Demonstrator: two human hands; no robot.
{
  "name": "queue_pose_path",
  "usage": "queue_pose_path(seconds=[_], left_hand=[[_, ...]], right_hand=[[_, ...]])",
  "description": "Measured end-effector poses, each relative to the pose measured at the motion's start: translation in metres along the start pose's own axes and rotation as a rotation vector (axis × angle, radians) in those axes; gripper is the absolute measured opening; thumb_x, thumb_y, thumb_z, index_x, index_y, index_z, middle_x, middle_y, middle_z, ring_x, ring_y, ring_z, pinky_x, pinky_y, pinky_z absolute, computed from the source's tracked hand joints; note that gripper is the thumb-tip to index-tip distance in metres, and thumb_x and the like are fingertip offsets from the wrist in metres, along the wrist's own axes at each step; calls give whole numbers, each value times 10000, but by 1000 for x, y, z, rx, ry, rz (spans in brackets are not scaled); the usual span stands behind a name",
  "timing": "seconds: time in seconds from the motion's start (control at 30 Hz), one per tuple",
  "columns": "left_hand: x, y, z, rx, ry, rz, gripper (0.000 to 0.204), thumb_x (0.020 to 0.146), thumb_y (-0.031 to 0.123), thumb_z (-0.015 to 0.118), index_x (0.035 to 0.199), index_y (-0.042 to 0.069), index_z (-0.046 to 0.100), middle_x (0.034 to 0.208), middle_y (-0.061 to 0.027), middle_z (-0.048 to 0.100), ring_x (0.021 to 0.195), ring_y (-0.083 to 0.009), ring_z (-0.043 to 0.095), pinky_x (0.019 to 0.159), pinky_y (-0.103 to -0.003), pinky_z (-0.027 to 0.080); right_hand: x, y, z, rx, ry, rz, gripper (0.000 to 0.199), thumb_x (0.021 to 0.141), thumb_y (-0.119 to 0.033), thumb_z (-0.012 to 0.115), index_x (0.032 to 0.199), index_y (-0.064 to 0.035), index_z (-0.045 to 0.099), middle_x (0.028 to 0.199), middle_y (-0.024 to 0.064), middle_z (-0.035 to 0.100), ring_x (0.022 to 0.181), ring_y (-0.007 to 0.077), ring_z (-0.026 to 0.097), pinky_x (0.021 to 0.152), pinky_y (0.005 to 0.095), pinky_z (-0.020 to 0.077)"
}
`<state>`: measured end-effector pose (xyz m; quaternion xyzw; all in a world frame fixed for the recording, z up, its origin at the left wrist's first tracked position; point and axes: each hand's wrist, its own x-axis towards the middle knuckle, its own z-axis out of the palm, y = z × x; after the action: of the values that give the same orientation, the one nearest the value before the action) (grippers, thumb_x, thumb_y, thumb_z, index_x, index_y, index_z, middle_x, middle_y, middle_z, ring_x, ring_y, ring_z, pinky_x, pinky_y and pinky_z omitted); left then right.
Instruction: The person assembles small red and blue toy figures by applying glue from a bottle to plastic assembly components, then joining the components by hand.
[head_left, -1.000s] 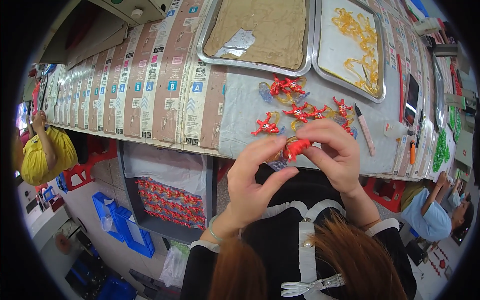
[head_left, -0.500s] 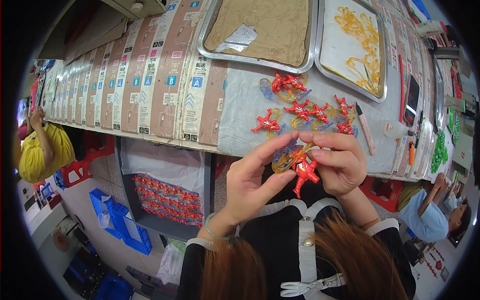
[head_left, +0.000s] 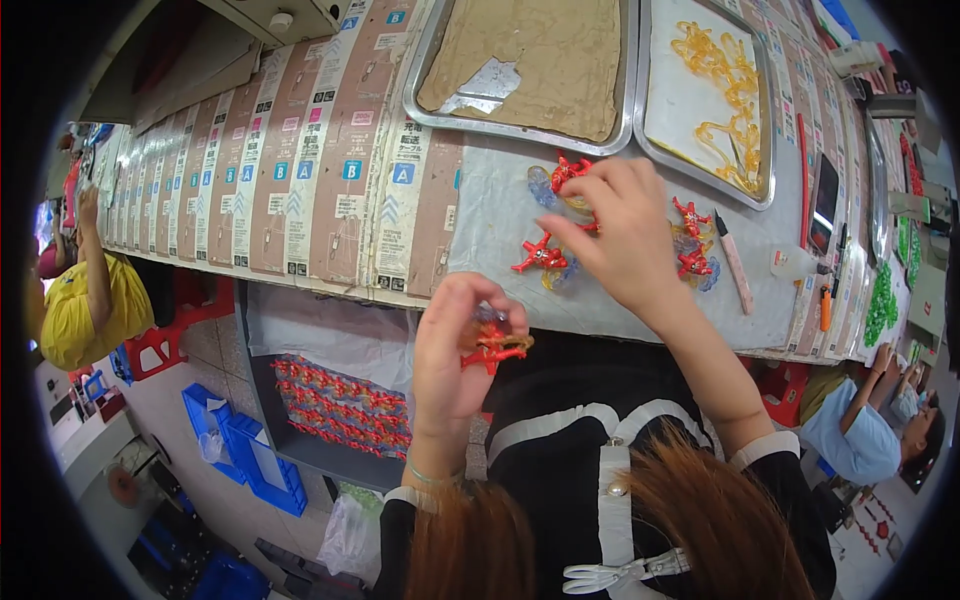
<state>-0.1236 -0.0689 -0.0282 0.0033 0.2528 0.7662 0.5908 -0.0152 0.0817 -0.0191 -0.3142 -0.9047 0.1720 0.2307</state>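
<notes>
My left hand, over the table's front edge, is closed around a small red figurine with clear blue and yellow parts, partly hidden by the fingers. My right hand reaches over the grey sheet, fingers curved and apart from the thumb, nothing visible between them. Under and beside it lie more red figurines with curly clear parts: one left of the wrist, another to its right, one at the fingertips. Whether the fingertips touch that one, I cannot tell.
Behind stand a metal tray with a brown slab and another tray with yellow clear pieces. A pink pen and small bottle lie right. Below the table, a grey crate holds rows of figurines. Co-workers sit at both sides.
My hands have parted. The left moved left and down with the figurine; the right let go of it and moved up over the other figurines.
</notes>
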Motion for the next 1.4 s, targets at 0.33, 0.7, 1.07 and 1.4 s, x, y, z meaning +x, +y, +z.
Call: queue_pose_path(seconds=[0.33, 0.7, 1.07, 1.4], left_hand=[[17, -1, -3, 309, 225, -1, 197, 869, 159, 390, 953, -6, 459, 784, -68, 513, 765, -182, 553, 688, -292, 469], [23, 5, -13, 192, 205, -44, 197, 857, 148, 413, 994, 12, 453, 787, -54, 501, 784, -161, 532, 667, -291, 478], [18, -4, 3, 302, 149, -43, 263, 855, 163, 431, 1070, 11, 413, 847, -67, 527, 752, -124, 526, 632, -243, 457], [4, -3, 22, 315, -51, -202, 213, 853, 120, 413, 1005, -21, 460, 846, -74, 535, 724, -114, 524, 615, -226, 441]], right_hand=[[9, -8, 25, 21, 40, 8, 139, 624, -115, 632, 706, -75, 527, 724, 26, 487, 753, 203, 435, 656, 320, 300], [19, -15, 30, -23, 41, 25, 168, 637, -126, 624, 773, -73, 541, 741, 34, 500, 797, 207, 446, 689, 324, 314], [-1, -27, 7, 223, -39, -269, 192, 587, -69, 601, 777, -71, 569, 745, 49, 491, 756, 205, 466, 667, 324, 355], [-21, -25, -34, 746, 16, 222, 321, 678, 51, 572, 983, 17, 479, 829, 72, 513, 787, 134, 492, 720, 273, 391]])
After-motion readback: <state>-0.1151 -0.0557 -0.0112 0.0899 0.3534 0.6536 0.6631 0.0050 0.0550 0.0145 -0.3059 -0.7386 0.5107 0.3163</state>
